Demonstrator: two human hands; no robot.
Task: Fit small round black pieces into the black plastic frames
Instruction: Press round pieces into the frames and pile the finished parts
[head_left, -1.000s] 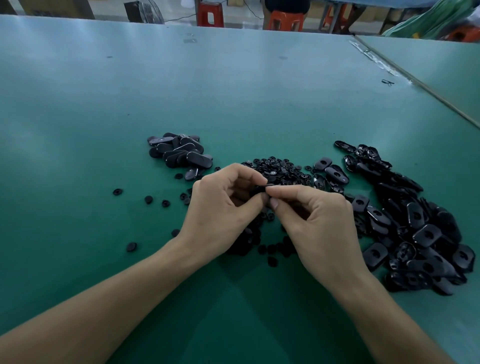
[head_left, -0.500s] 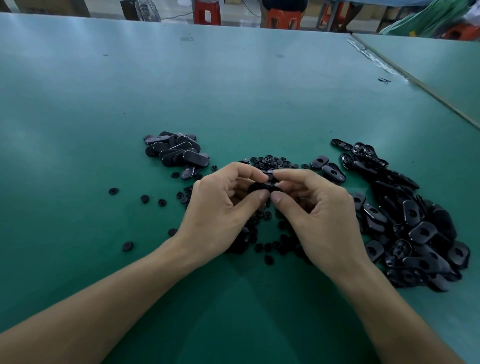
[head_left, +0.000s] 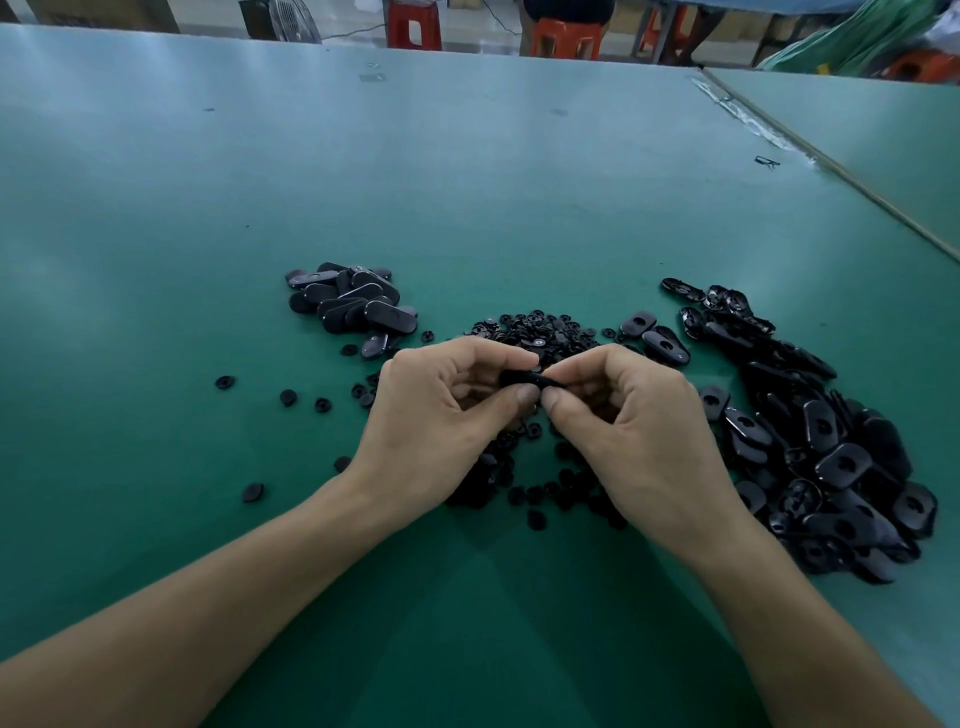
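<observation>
My left hand (head_left: 447, 415) and my right hand (head_left: 634, 421) meet above the middle of the green table (head_left: 467, 182). Both pinch one black plastic frame (head_left: 524, 378) between thumbs and forefingers; most of it is hidden by the fingers. Under and behind the hands lies a heap of small round black pieces (head_left: 540, 327). A big pile of open frames with round holes (head_left: 831, 447) spreads to the right. A smaller pile of smooth oblong frames (head_left: 353, 304) sits at the left rear.
Single round pieces (head_left: 224, 383) are scattered left of my hands, one near the wrist (head_left: 253, 492). A seam to a second table (head_left: 831, 166) runs along the right. Red stools (head_left: 414, 23) stand beyond the far edge.
Both hands stay together on the frame; the right thumb and forefinger have shifted slightly along it. The piles have not moved.
</observation>
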